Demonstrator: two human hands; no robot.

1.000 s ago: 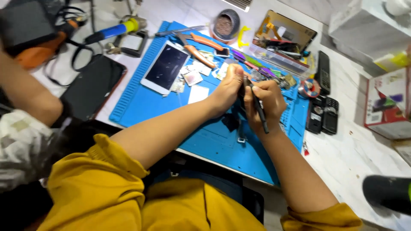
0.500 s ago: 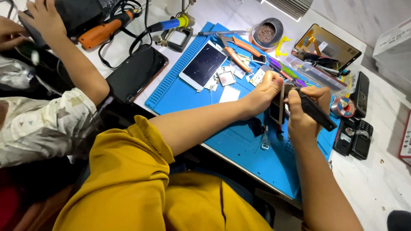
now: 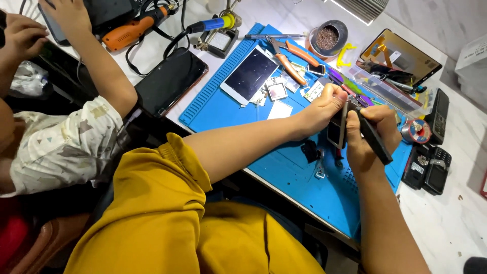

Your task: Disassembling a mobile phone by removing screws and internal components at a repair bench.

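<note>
My left hand grips a small phone body held on edge above the blue work mat. My right hand is closed around a dark screwdriver-like tool, its tip pressed against the phone's upper end. Both forearms reach out of yellow sleeves. Small black parts lie on the mat just under my hands. A white-framed phone with a dark screen rests face up at the mat's far left.
Another person's arm in a patterned sleeve reaches over a black phone at left. Orange pliers, a soldering iron, an orange tool, a round tin, a parts tray and keypad phones crowd the table.
The view has shifted so the mat sits further right. My hands stay together on the phone body; the tool in my right hand has tilted flatter. The neighbour's arm came into view.
</note>
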